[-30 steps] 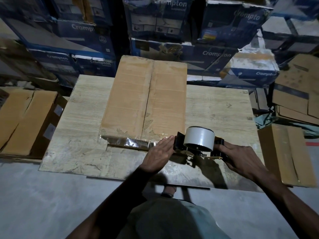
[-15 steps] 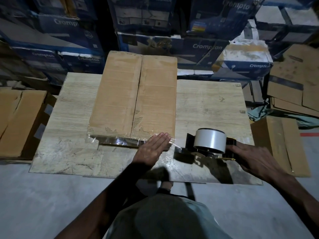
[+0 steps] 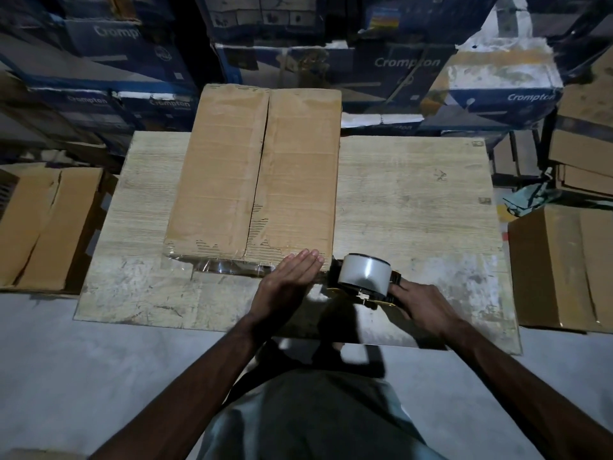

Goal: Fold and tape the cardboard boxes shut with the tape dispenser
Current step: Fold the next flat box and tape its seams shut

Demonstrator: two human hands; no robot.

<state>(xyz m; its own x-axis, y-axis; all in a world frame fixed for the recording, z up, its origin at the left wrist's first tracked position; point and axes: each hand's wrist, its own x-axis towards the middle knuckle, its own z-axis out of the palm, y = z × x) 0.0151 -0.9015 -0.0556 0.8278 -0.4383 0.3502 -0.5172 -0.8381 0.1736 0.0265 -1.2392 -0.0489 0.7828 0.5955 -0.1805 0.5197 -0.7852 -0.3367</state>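
We list: cardboard box (image 3: pixel 258 174) on the desk (image 3: pixel 414 200), flaps closed. Our left hand (image 3: pixel 285 287) lies flat, fingers straight, pressing its near right corner. Our right hand (image 3: pixel 421 303) grips the tape dispenser (image 3: pixel 363 277) just beside that corner, its handle hidden under our fingers.

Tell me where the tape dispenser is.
Head view, right of centre: the tape dispenser is near the front of the table, held by the right hand, at the near-right corner of the box.

Matt brown cardboard box (image 3: pixel 255 174), corrugation exposed at its 6 o'clock edge beneath glossy clear tape (image 3: pixel 225 266); pale, scuffed wood-grain table (image 3: pixel 414 194); glossy translucent roll on the tape dispenser (image 3: pixel 363 272) at 5 o'clock.
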